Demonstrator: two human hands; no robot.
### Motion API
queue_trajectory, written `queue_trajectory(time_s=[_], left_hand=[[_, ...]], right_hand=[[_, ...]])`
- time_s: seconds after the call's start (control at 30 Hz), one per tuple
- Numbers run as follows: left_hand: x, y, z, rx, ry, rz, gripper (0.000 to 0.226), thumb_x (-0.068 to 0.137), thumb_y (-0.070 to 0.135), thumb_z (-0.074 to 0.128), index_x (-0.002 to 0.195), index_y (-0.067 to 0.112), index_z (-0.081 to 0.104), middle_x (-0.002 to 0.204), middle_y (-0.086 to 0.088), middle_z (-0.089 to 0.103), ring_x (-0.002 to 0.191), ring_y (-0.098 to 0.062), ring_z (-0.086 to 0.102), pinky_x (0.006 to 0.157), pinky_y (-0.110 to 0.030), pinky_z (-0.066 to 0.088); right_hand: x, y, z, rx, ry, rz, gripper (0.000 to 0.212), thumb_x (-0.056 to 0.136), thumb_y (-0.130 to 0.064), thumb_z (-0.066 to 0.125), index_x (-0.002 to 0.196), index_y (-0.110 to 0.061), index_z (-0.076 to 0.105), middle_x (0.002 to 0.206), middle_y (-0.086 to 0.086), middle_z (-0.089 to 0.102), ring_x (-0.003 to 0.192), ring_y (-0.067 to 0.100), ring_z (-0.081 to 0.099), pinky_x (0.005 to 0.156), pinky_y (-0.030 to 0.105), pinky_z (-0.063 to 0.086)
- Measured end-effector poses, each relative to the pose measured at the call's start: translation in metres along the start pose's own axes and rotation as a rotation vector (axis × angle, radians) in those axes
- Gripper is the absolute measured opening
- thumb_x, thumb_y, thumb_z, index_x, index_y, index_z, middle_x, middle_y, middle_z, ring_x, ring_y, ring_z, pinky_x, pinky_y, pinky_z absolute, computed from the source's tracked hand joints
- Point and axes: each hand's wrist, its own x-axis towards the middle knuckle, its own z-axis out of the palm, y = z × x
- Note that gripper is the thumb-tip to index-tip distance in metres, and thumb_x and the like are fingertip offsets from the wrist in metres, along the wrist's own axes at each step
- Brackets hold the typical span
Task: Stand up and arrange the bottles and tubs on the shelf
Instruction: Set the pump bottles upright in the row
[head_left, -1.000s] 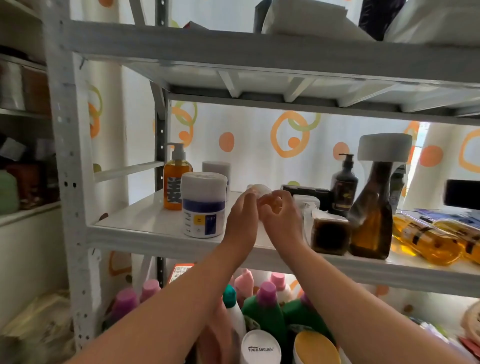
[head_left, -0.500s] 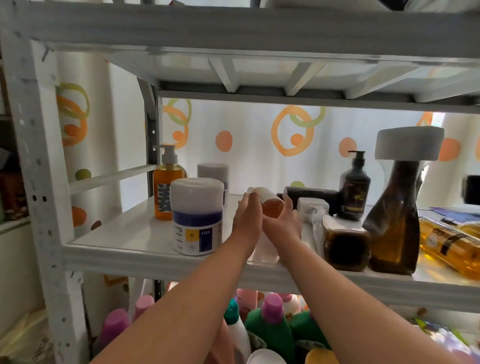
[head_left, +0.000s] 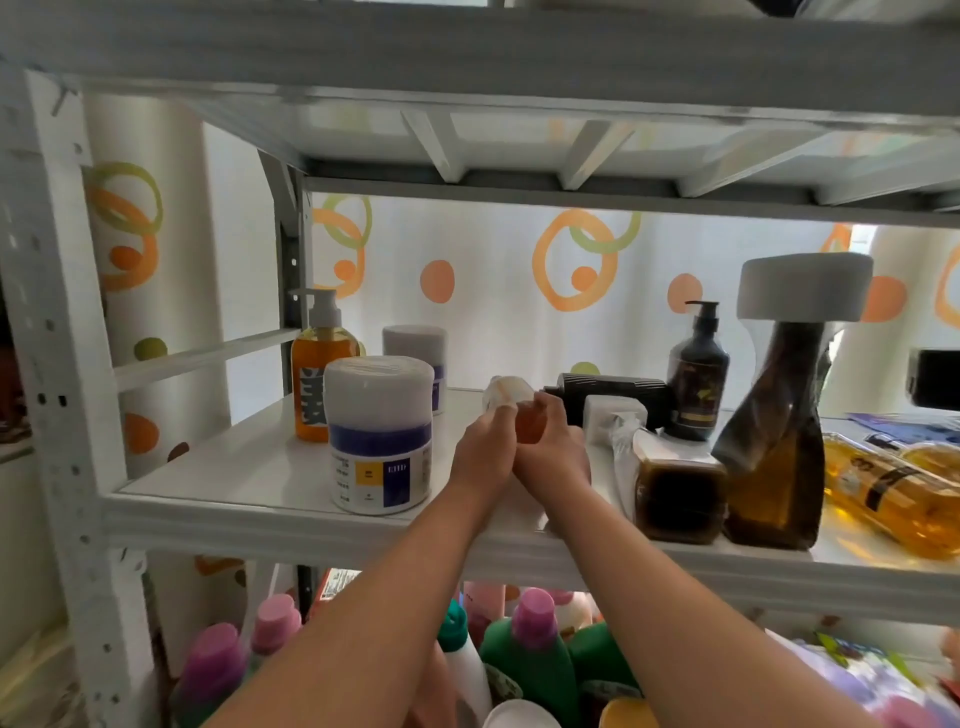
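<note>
A small pale bottle (head_left: 508, 395) with orange contents stands on the white shelf (head_left: 249, 470), clasped from both sides: the left hand (head_left: 485, 454) and the right hand (head_left: 551, 451) are closed around its body, knuckles touching, with both forearms reaching up and forward. Just left of the left hand stands a white tub (head_left: 380, 434) with a blue band; behind that are an orange pump bottle (head_left: 318, 374) and a second tub (head_left: 415, 358). Right of the right hand sit a brown jar (head_left: 678, 493), a tall amber bottle (head_left: 779, 441) and a black pump bottle (head_left: 698, 371). A circle-patterned wall (head_left: 519, 291) backs the shelf.
</note>
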Motion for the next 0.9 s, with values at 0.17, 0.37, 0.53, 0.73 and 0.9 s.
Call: queue_trajectory(time_s=[0.17, 0.37, 0.53, 0.73, 0.9], left_hand=[[-0.013, 0.001, -0.001, 0.21, 0.012, 0.071, 0.046, 0.099, 0.03, 0.027, 0.143, 0.02, 0.035, 0.142, -0.009, 0.048, 0.127, -0.024, 0.046, 0.102, -0.03, 0.035], [-0.031, 0.0, -0.012, 0.226, 0.038, 0.139, 0.044, 0.101, 0.031, 0.025, 0.142, 0.021, 0.037, 0.14, -0.006, 0.05, 0.127, -0.021, 0.047, 0.093, -0.023, 0.033], [-0.052, -0.003, -0.015, 0.244, 0.055, 0.174, 0.045, 0.1, 0.032, 0.026, 0.144, 0.022, 0.034, 0.142, -0.006, 0.049, 0.13, -0.021, 0.045, 0.103, -0.03, 0.034], [-0.069, -0.005, -0.021, 0.295, 0.07, 0.225, 0.046, 0.1, 0.033, 0.024, 0.145, 0.025, 0.031, 0.145, -0.004, 0.045, 0.133, -0.02, 0.043, 0.109, -0.033, 0.033], [-0.075, -0.005, -0.027, 0.327, 0.057, 0.215, 0.047, 0.1, 0.034, 0.023, 0.145, 0.023, 0.03, 0.147, -0.003, 0.043, 0.134, -0.02, 0.041, 0.11, -0.033, 0.031]], right_hand=[[-0.021, -0.006, -0.006, -0.086, -0.017, 0.007, 0.056, 0.084, -0.034, 0.06, 0.13, -0.029, 0.029, 0.12, 0.013, 0.053, 0.103, 0.031, 0.059, 0.082, 0.035, 0.048], [-0.051, -0.01, -0.023, 0.025, -0.094, -0.035, 0.057, 0.077, -0.027, 0.068, 0.125, -0.024, 0.039, 0.114, 0.008, 0.061, 0.101, 0.024, 0.06, 0.076, 0.028, 0.045], [-0.075, -0.013, -0.031, 0.014, -0.123, -0.055, 0.053, 0.077, -0.03, 0.066, 0.123, -0.025, 0.039, 0.11, 0.005, 0.061, 0.1, 0.025, 0.059, 0.088, 0.036, 0.05], [-0.098, -0.021, -0.038, 0.015, -0.175, -0.059, 0.057, 0.081, -0.027, 0.067, 0.129, -0.022, 0.035, 0.12, 0.007, 0.06, 0.104, 0.024, 0.058, 0.081, 0.028, 0.043], [-0.111, -0.026, -0.04, -0.025, -0.198, -0.07, 0.065, 0.083, -0.03, 0.064, 0.136, -0.022, 0.028, 0.126, 0.009, 0.058, 0.11, 0.026, 0.058, 0.084, 0.029, 0.043]])
